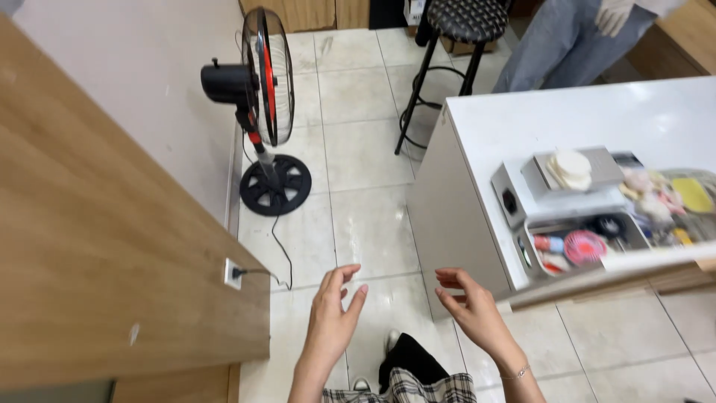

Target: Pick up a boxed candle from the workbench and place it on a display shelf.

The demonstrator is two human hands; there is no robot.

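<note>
Left hand (pixel 333 313) hung open, fingers spread, empty, above tiled floor (pixel 358 224). Right hand (pixel 471 307) loosely curled, empty, beside white counter (pixel 477 216) corner.

I see both hands empty, so the nearest things are what I describe. The tray (pixel 578 246) is closest, just right of and a little above my right hand (pixel 473 313), at the near edge of the counter (pixel 567 119). It is a shallow grey open box, packed with small things: a round pink piece (pixel 585 247), a red one, a dark round one. The fan (pixel 261 82) stands well beyond my left hand (pixel 332 317), up and to the left. It is black with a red blade, upright on a round base, its cord (pixel 277 254) running down the floor to a wall socket left of that hand.
</note>
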